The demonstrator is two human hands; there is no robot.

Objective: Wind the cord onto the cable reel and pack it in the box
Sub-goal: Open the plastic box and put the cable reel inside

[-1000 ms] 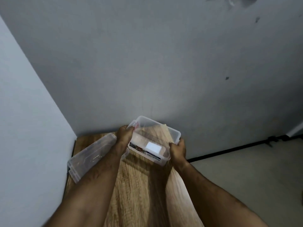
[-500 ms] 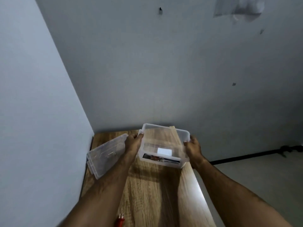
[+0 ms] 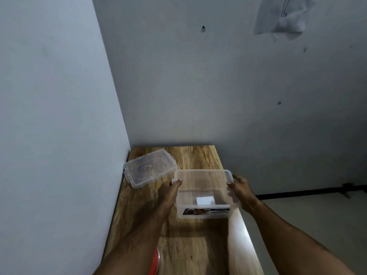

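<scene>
A clear plastic box [image 3: 204, 212] with a printed label on its near wall is held between both hands near the right edge of the wooden table [image 3: 198, 245]. My left hand [image 3: 170, 192] grips its left end and my right hand [image 3: 239, 188] grips its right end. The box holds nothing but a white sticker on its floor. Its clear lid [image 3: 149, 169] lies at the back left of the table. A red object [image 3: 155, 262] peeks out beside my left forearm at the bottom edge, mostly hidden; I cannot tell whether it is the reel.
Walls close off the table on the left and at the back. The table's right edge drops to a pale floor [image 3: 317, 225] with a black bar [image 3: 309, 192] along the wall base.
The box has come nearer and lower with both hands on it, and it now sits level. The view has tilted down, showing more table and the lid farther back.
</scene>
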